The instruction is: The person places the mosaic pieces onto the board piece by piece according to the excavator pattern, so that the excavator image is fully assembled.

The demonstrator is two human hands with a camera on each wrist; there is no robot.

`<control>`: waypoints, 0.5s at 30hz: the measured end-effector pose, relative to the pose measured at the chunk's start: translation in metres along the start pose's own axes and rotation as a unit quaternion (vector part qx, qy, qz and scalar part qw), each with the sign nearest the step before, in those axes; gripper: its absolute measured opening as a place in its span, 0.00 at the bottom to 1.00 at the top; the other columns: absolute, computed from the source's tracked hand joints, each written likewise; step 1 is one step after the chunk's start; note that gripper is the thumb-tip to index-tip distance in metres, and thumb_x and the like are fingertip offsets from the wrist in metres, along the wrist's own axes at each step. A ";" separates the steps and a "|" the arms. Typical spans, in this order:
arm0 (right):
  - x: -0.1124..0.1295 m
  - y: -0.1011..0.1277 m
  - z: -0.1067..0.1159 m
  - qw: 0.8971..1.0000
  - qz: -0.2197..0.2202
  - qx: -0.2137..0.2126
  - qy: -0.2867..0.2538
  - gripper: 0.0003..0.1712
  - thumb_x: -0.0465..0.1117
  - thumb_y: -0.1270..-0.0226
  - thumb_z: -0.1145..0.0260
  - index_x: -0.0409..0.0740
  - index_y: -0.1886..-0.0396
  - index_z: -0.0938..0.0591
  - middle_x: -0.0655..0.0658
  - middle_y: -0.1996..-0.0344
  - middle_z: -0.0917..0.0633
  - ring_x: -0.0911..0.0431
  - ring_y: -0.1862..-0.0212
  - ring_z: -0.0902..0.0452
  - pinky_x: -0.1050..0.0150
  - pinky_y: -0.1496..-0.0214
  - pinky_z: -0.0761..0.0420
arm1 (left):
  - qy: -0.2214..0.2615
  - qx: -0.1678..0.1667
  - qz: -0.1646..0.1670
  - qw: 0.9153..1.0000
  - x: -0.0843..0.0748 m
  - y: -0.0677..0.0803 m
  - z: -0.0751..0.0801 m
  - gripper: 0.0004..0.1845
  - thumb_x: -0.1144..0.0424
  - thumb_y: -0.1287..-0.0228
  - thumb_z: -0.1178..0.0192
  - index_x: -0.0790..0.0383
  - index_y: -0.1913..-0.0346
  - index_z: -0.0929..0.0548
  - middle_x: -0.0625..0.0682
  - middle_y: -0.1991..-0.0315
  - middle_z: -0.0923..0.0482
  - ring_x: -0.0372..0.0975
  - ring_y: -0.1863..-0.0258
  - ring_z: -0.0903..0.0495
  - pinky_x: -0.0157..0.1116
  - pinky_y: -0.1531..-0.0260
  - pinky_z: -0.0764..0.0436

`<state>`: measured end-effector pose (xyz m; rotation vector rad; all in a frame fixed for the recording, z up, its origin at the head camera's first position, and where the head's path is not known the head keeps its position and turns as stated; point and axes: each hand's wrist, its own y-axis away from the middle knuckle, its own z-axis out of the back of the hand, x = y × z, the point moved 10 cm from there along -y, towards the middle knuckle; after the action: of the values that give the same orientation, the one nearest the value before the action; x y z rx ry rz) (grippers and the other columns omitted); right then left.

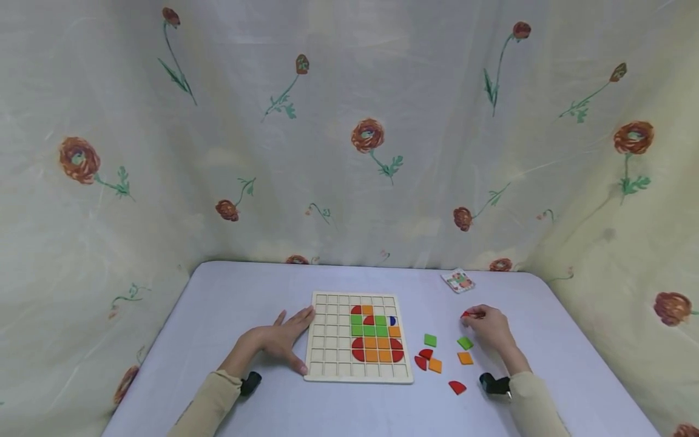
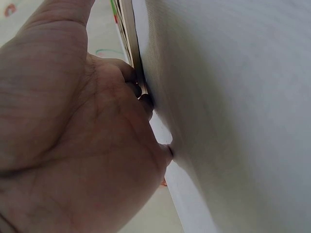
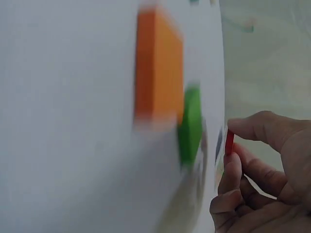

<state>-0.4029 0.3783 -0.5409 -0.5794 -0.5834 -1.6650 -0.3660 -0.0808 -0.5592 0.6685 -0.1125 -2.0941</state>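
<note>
We saw the right hand (image 1: 491, 328) on the table (image 1: 246, 303), to the right of the board (image 1: 327, 340), and it pinched a small red piece (image 1: 466, 314) between the thumb and the fingertips (image 3: 232, 162). In the right wrist view the red piece (image 3: 229, 142) stood on its edge, with the thumb above it and the index finger below it, and the other fingers were curled under. The piece was just over the table, and we could not tell if it touched the surface. A green tile (image 1: 465, 343) and an orange tile (image 1: 465, 358) lay near this hand, on the side toward the person. The left hand (image 1: 281, 340) lay flat beside the left edge of the board, fingers straight and a little spread, thumb along the edge. In the left wrist view the fingertips (image 2: 143, 90) touched the board's rim (image 2: 127, 29). Both forearms rested low, in pale sleeves.
</note>
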 end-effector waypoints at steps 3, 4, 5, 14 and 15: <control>0.032 0.000 -0.024 0.999 0.029 0.021 -0.007 0.18 0.43 0.36 0.33 0.35 0.52 0.20 0.39 0.61 0.16 0.52 0.63 0.25 0.66 0.64 0.24 | -0.001 0.000 0.000 1.000 0.001 0.000 0.000 0.69 0.32 0.58 0.30 0.62 0.23 0.59 0.54 0.21 0.67 0.46 0.22 0.66 0.58 0.27 0.66; 0.042 0.000 -0.031 0.999 0.037 0.027 -0.007 0.17 0.43 0.37 0.32 0.36 0.53 0.20 0.40 0.61 0.16 0.52 0.63 0.25 0.66 0.64 0.23 | -0.001 0.001 0.000 1.000 0.001 0.000 0.000 0.69 0.32 0.58 0.30 0.62 0.23 0.59 0.54 0.21 0.67 0.45 0.22 0.66 0.58 0.27 0.66; 0.052 0.000 -0.039 0.998 0.046 0.034 -0.009 0.16 0.42 0.37 0.32 0.37 0.53 0.19 0.41 0.61 0.16 0.53 0.64 0.25 0.66 0.63 0.23 | -0.002 0.001 0.001 1.000 0.001 0.000 0.000 0.69 0.32 0.58 0.30 0.62 0.23 0.59 0.53 0.21 0.67 0.45 0.22 0.66 0.58 0.27 0.66; 0.129 0.001 -0.101 0.990 0.107 0.094 -0.006 0.13 0.42 0.41 0.29 0.43 0.57 0.17 0.47 0.68 0.18 0.55 0.66 0.27 0.67 0.65 0.25 | -0.003 0.001 0.004 1.000 0.001 0.001 0.001 0.69 0.32 0.58 0.30 0.62 0.23 0.59 0.54 0.21 0.67 0.46 0.22 0.65 0.58 0.27 0.66; 0.136 0.001 -0.106 0.989 0.112 0.097 -0.006 0.12 0.42 0.41 0.29 0.43 0.58 0.17 0.48 0.68 0.18 0.56 0.66 0.27 0.67 0.65 0.25 | -0.002 0.001 0.004 1.000 0.001 0.001 0.001 0.69 0.32 0.58 0.30 0.62 0.23 0.59 0.54 0.21 0.67 0.46 0.22 0.65 0.58 0.27 0.66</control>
<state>-0.4295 0.2085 -0.5307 -0.4940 -0.6552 -1.3776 -0.3661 -0.0822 -0.5590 0.6644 -0.1192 -2.0885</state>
